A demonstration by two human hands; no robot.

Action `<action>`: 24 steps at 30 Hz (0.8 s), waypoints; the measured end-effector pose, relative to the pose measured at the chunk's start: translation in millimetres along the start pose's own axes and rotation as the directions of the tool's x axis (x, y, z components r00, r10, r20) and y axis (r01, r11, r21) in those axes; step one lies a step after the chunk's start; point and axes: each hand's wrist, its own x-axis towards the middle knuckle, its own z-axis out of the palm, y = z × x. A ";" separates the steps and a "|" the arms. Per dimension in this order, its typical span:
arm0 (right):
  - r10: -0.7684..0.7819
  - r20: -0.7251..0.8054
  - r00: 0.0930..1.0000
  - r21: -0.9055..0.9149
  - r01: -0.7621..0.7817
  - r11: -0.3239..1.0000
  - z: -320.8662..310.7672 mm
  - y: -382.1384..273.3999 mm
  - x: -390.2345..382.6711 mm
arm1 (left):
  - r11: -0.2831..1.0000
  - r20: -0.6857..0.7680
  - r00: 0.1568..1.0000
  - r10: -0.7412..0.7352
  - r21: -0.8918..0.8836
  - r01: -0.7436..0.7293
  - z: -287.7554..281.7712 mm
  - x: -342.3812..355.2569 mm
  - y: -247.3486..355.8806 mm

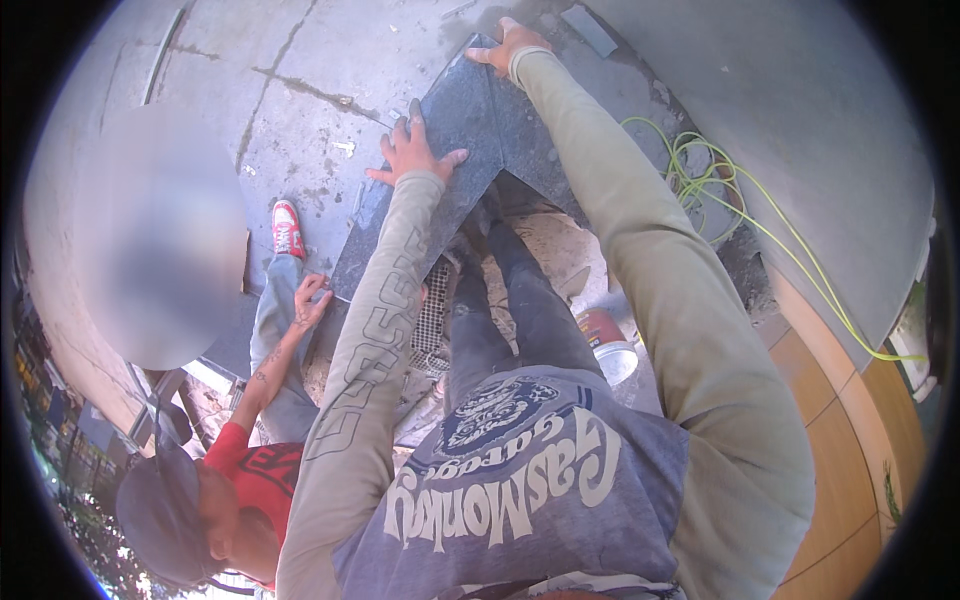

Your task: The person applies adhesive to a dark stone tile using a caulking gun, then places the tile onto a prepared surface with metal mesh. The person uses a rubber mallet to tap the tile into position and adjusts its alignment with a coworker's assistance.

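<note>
A dark grey stone-like slab (465, 125) lies at a slant in front of me. My left hand (412, 155) rests on it near its left edge, fingers spread and thumb stretched out to the right. At the slab's far corner is my right hand (513, 45), thumb and forefinger apart, the thumb touching the corner; its other fingers are hardly visible. Another dark slab piece (528, 140) adjoins on the right, partly under my right arm. A co-worker's hand (312, 298) is at the slab's near left corner.
The co-worker, in a red shirt (255, 470) and dark cap (165, 515), crouches at my left. A yellow-green hose or cable (700, 180) lies coiled at right. Near my legs stands a bucket (615, 360). Grey concrete floor (310, 125) stretches beyond; a small grey offcut (590, 30) lies far off.
</note>
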 end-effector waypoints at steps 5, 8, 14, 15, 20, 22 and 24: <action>0.007 -0.025 1.000 -0.047 -0.008 0.999 3.6 4.5 6.2 | 0.999 0.029 0.999 -0.026 0.045 0.025 -4.6 1.2 6.8; -0.066 -0.171 0.983 -0.175 0.036 0.984 12.8 5.4 9.2 | 0.997 0.037 0.998 -0.045 0.069 0.043 -10.7 -0.3 12.5; -0.001 -0.058 0.998 0.013 0.001 1.000 21.1 24.6 27.0 | 0.994 0.053 0.996 -0.067 0.093 0.062 -12.5 0.9 15.0; -0.011 -0.040 0.999 0.046 0.012 0.999 23.1 28.8 31.0 | 0.997 0.041 0.998 -0.037 0.064 0.034 -12.0 0.9 13.1; -0.164 -0.178 0.970 -0.113 0.145 0.983 38.5 29.7 37.7 | 0.995 -0.133 0.988 0.082 0.060 -0.075 -1.6 -23.7 -3.2; -0.119 -0.149 0.982 0.096 0.134 0.986 37.4 22.3 37.0 | 0.989 -0.408 0.907 0.101 -0.061 -0.138 14.9 -53.3 -14.7; 0.001 -0.059 0.998 0.136 0.007 0.991 33.9 15.7 36.0 | 0.913 -0.464 0.883 -0.071 -0.386 -0.129 36.3 -91.8 -57.7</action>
